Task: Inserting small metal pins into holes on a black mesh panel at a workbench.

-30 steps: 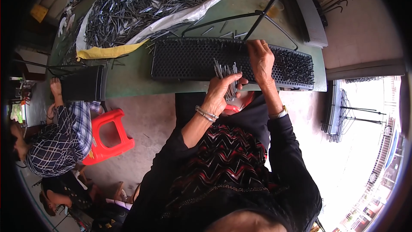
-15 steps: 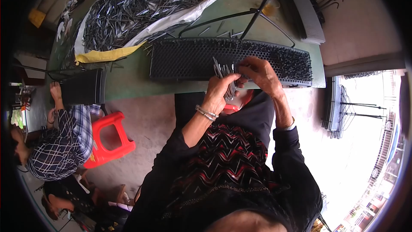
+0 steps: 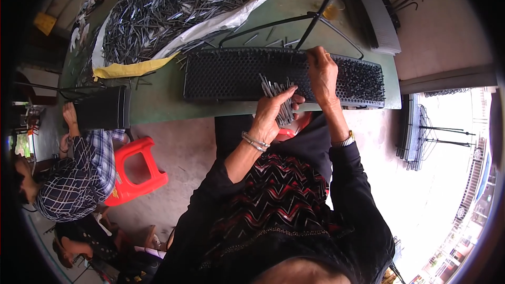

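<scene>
My left hand (image 3: 267, 114) is closed around a bundle of thin grey metal pins (image 3: 277, 93), whose ends fan out above my thumb. It is just in front of a long black perforated panel (image 3: 231, 76) lying near the front edge of the table. Dark pins stand densely in the panel's holes toward its right end and along its far side. My right hand (image 3: 323, 76) is over the panel's middle-right part, fingers pinched together and pointing down at the holes. Whatever those fingertips hold is hidden.
Loose pins (image 3: 168, 10) lie heaped on an opened white sack (image 3: 231, 20) at the far left. A black metal frame (image 3: 310, 23) rises behind the panel. Stacked grey sheets (image 3: 381, 34) lie far right. Left, a co-worker (image 3: 66, 189) is beside a red stool (image 3: 139, 171) and a dark panel (image 3: 100, 108).
My right hand has left the bundle in my left hand and moved up and slightly right, over the panel. My left hand stays nearly in place with the pins.
</scene>
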Motion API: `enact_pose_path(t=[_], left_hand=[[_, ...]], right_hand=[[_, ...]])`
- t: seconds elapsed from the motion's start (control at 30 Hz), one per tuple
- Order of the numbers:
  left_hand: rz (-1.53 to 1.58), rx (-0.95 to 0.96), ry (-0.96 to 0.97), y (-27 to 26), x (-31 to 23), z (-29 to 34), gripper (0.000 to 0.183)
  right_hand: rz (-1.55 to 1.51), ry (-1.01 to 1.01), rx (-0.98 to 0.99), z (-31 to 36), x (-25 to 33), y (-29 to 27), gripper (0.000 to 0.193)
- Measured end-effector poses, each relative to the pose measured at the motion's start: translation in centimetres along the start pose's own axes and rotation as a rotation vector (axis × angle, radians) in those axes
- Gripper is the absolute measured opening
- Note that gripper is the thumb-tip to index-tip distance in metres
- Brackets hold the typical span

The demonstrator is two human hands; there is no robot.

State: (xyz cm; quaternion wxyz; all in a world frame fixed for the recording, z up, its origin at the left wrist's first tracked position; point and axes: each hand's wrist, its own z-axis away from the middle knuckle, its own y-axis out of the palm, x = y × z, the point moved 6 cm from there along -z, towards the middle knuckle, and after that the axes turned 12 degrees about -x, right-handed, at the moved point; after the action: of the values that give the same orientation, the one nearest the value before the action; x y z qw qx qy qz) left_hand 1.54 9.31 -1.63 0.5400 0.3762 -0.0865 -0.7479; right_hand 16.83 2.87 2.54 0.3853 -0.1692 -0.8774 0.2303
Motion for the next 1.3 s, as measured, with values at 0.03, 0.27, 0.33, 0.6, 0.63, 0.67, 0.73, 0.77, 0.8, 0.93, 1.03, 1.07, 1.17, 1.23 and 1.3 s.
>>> enact_pose_path(t=[0.03,0.27,0.33,0.6,0.63,0.67,0.73,0.77,0.8,0.93,1.03,1.07,1.17,1.23,1.3], left_hand=[[-0.007,-0.001,0.013,-0.1,0.0,0.0,0.018],[-0.015,-0.023,0.062,-0.1,-0.1,-0.3,0.018],[-0.034,-0.035,0.087,-0.5,-0.2,-0.2,0.018],[-0.090,-0.027,0.140,-0.8,-0.8,1.1,0.018],[-0.085,-0.035,0.144,-0.7,-0.9,1.1,0.019],[-0.040,-0.050,0.147,-1.0,-1.2,1.3,0.019],[0.015,-0.074,0.158,-1.7,-1.8,1.4,0.019],[0.102,-0.094,0.118,-2.2,-2.0,1.5,0.020],[0.189,-0.112,0.078,-2.8,-2.1,1.5,0.021],[0.257,-0.085,0.088,-3.4,-2.9,1.9,0.019],[0.206,-0.116,0.103,-4.2,-2.6,1.2,0.017],[0.212,-0.115,0.103,-4.5,-2.5,1.0,0.017],[0.103,-0.116,0.085,-4.8,-2.3,0.7,0.020],[0.107,-0.142,0.096,-5.1,-2.4,0.6,0.015],[0.129,-0.141,0.095,-5.3,-2.6,0.6,0.013]], right_hand=[[0.000,0.000,0.002,0.0,0.2,0.0,0.005],[0.151,-0.077,0.062,-0.1,2.3,-0.7,0.013],[0.000,-0.036,0.134,0.2,1.9,-1.0,0.017],[-0.583,0.532,0.783,2.8,4.2,-1.4,0.014],[-0.523,0.541,0.786,2.5,4.5,-1.7,0.012],[-0.550,0.500,0.735,2.3,4.6,-1.5,0.012],[-0.583,0.453,0.696,2.1,5.2,-0.6,0.012],[-0.433,0.384,0.552,1.3,5.4,-0.5,0.012],[-0.283,0.313,0.407,0.5,5.7,-0.4,0.012],[-0.237,0.070,0.155,-0.1,6.7,1.9,0.009],[-0.250,-0.093,0.051,-0.2,7.5,3.8,0.009],[-0.264,-0.044,0.074,-0.1,7.6,4.5,0.008],[-0.237,-0.095,0.091,0.1,7.6,5.9,0.007],[-0.229,-0.067,0.134,0.4,7.3,6.6,0.007],[-0.112,-0.230,0.175,0.9,8.3,7.0,0.008]])
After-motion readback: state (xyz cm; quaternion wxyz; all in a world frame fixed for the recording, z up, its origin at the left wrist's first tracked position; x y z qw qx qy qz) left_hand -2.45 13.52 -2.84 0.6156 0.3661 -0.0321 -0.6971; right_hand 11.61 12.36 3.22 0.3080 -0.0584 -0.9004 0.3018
